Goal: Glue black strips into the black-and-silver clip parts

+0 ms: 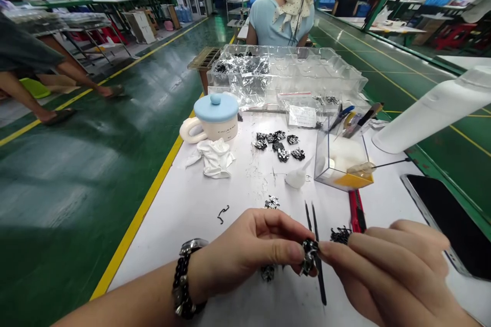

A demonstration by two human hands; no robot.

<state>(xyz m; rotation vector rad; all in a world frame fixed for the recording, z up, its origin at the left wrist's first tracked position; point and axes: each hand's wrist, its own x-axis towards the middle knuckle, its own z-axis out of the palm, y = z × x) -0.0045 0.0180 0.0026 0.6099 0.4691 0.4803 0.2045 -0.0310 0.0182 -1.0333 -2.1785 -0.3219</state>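
Note:
Between thumb and fingers, my left hand (245, 245) pinches a small shiny black part (309, 255) above the white table. The fingertips of my right hand (391, 271) press against that part's right side; whether they hold a separate small piece is hidden. Under the hands lie black tweezers (322, 281), tips pointing away. Right of them is a heap of thin black pieces (340, 235). Similar shiny parts (272, 202) lie just beyond my left hand, and more (267, 272) are partly hidden below it. A curved black strip (222, 213) rests to the left.
Beyond are a lidded mug (218, 120), crumpled tissue (215, 158), finished-looking black parts (280, 144) and a small white dropper bottle (296, 178). To the right stand a clear pen box (341, 163), white bottle (433, 107), red cutter (357, 209) and phone (448, 219). Clear trays (318, 69) line the back.

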